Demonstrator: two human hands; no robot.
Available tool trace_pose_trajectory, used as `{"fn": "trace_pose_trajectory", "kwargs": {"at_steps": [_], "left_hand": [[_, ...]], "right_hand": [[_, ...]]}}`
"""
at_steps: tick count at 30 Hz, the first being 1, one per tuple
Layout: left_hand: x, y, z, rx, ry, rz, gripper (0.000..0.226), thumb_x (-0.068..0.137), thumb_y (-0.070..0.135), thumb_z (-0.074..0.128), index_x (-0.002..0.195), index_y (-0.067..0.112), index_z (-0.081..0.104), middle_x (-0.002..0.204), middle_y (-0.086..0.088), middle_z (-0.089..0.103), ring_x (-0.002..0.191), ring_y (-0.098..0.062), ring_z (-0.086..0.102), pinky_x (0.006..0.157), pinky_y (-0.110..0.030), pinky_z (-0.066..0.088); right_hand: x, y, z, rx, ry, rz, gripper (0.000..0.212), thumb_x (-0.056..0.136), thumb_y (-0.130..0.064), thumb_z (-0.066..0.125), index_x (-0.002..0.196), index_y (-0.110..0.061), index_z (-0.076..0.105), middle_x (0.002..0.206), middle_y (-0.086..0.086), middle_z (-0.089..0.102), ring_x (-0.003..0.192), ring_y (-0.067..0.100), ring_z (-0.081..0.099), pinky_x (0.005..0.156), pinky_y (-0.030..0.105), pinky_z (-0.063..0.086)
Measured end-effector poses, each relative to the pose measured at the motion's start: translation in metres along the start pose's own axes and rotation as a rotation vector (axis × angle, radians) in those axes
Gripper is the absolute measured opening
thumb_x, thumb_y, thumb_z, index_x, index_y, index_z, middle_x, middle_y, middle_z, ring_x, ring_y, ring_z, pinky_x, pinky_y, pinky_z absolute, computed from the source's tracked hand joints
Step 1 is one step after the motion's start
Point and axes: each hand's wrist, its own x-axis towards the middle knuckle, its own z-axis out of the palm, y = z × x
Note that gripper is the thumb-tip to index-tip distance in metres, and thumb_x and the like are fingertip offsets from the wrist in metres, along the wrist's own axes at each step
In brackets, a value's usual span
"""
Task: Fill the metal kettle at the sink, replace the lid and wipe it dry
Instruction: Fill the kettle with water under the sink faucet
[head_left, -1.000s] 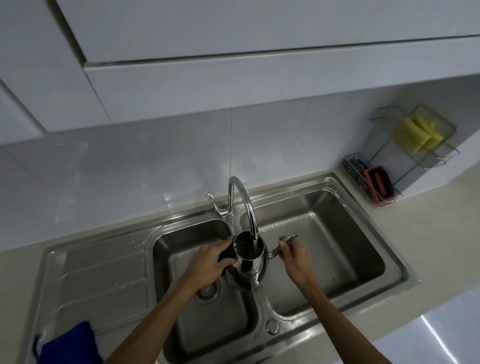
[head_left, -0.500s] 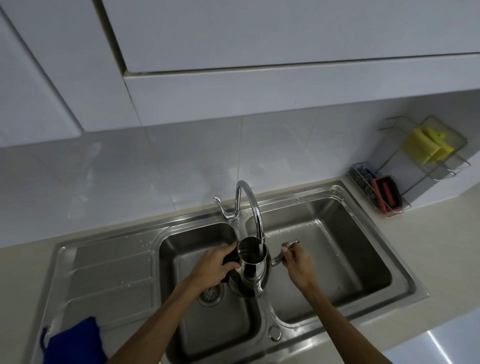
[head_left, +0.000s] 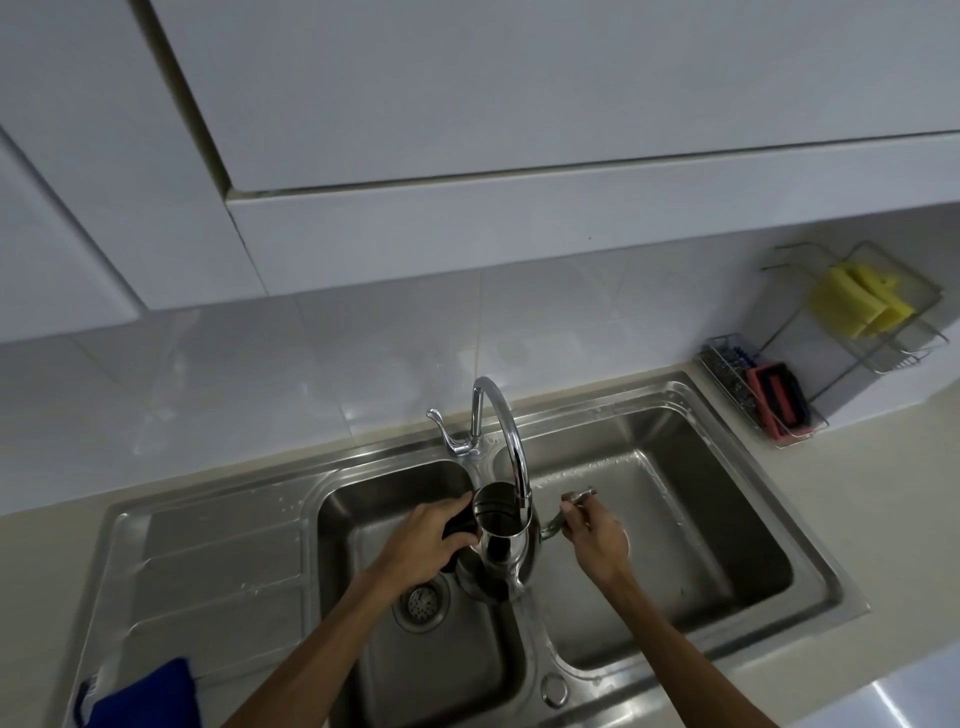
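Note:
The shiny metal kettle (head_left: 503, 548) has no lid on and hangs over the divider of the double sink (head_left: 815, 551). Its open mouth is right under the outlet of the curved tap (head_left: 506, 415). My left hand (head_left: 431, 540) grips the kettle's black handle on its left side. On the right, my right hand (head_left: 595, 540) pinches the thin curved spout (head_left: 569, 506). I cannot make out running water. The lid is not in view.
A blue cloth (head_left: 143, 693) lies on the draining board at the bottom left. The left basin has a round drain strainer (head_left: 422, 603). At the back right stands a wire rack holding yellow sponges (head_left: 857, 304), with a red and black brush (head_left: 776, 400) below.
My head has turned a little, so the sink sits further right and lower in view. Both hands and the kettle stay as they were under the tap.

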Motion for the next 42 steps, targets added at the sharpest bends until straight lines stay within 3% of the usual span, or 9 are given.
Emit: {"fn": "trace_pose_trajectory", "kwargs": {"at_steps": [8,15,29,37,42], "left_hand": [[0.001,-0.003,-0.001,-0.011,0.009,-0.049,0.066,0.086,0.03,0.073,0.145,0.017,0.047,0.132,0.002,0.064,0.119,-0.01,0.06,0.099,-0.027,0.048],[0.006,-0.002,0.004,-0.033,0.025,-0.047,0.067,0.084,0.033,0.074,0.143,0.018,0.049,0.129,0.001,0.067,0.116,-0.013,0.063,0.097,-0.034,0.05],[0.008,-0.001,0.014,-0.032,0.018,-0.035,0.071,0.079,0.041,0.07,0.144,0.022,0.048,0.131,-0.002,0.066,0.117,-0.019,0.063,0.097,-0.038,0.052],[0.008,0.004,0.011,-0.037,0.018,-0.025,0.067,0.082,0.031,0.076,0.142,0.022,0.05,0.126,-0.003,0.069,0.113,-0.018,0.065,0.095,-0.038,0.053],[0.008,0.007,0.012,-0.037,0.008,-0.016,0.066,0.081,0.035,0.076,0.14,0.03,0.048,0.121,-0.002,0.071,0.107,-0.017,0.067,0.091,-0.04,0.054]], "right_hand": [[0.007,-0.002,0.002,-0.04,-0.023,-0.021,0.015,0.099,-0.025,0.055,0.098,-0.017,0.067,0.083,-0.001,0.073,0.081,0.02,0.072,0.074,0.036,0.055],[0.02,0.018,0.001,0.031,-0.046,-0.008,0.01,0.098,-0.023,0.057,0.095,-0.025,0.066,0.084,0.001,0.071,0.083,0.022,0.071,0.083,0.052,0.058],[0.019,0.023,-0.006,0.001,-0.037,-0.059,0.015,0.098,-0.025,0.057,0.103,-0.014,0.065,0.077,0.001,0.069,0.072,0.021,0.069,0.071,0.046,0.056],[0.02,0.024,-0.008,0.002,-0.051,-0.044,0.016,0.099,-0.025,0.055,0.106,-0.014,0.065,0.083,0.002,0.07,0.075,0.022,0.069,0.076,0.051,0.058],[0.018,0.025,-0.011,-0.007,-0.054,-0.028,0.016,0.099,-0.025,0.055,0.107,-0.014,0.064,0.086,0.002,0.07,0.079,0.021,0.07,0.08,0.051,0.058]]}}
